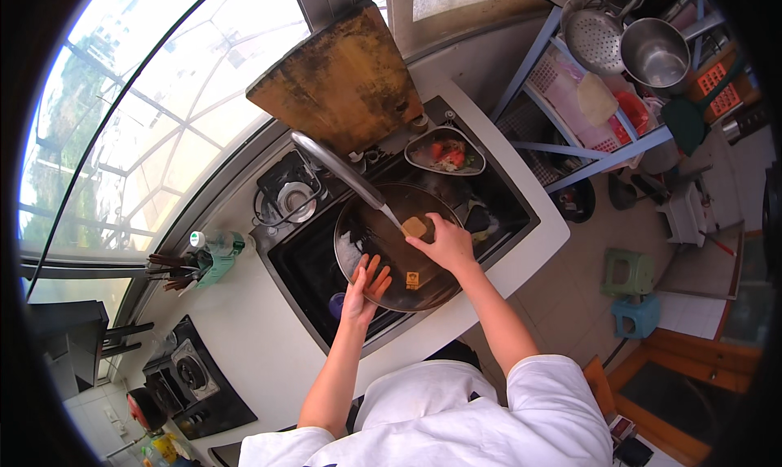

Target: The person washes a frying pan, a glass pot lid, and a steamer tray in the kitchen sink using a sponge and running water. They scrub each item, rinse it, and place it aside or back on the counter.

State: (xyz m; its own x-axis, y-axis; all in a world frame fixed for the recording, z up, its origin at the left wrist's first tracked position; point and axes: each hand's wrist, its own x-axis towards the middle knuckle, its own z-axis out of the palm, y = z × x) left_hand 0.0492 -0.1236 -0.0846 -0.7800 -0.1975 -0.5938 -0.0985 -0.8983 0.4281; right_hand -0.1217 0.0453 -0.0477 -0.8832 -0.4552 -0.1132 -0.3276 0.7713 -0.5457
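A large round lid (421,253) of brown-tinted glass with a metal rim is tilted over the black sink (305,271). My left hand (362,296) grips its near left edge, the thumb on top and the fingers showing orange through the glass. In my right hand (449,241) is a tan sponge (415,227), held against the lid's upper face. The metal faucet (342,171) reaches over the lid, its water stream falling beside the sponge. A yellow sticker (413,279) is on the glass near the front rim, and whitish foam or glare (349,252) lies at the left.
A strainer basket (449,161) with food scraps sits in the sink's far corner. Behind the faucet leans a stained wooden cutting board (348,76). A plastic bottle (217,243) and knife holder (214,271) stand left; a blue rack (586,155) with pots is at right.
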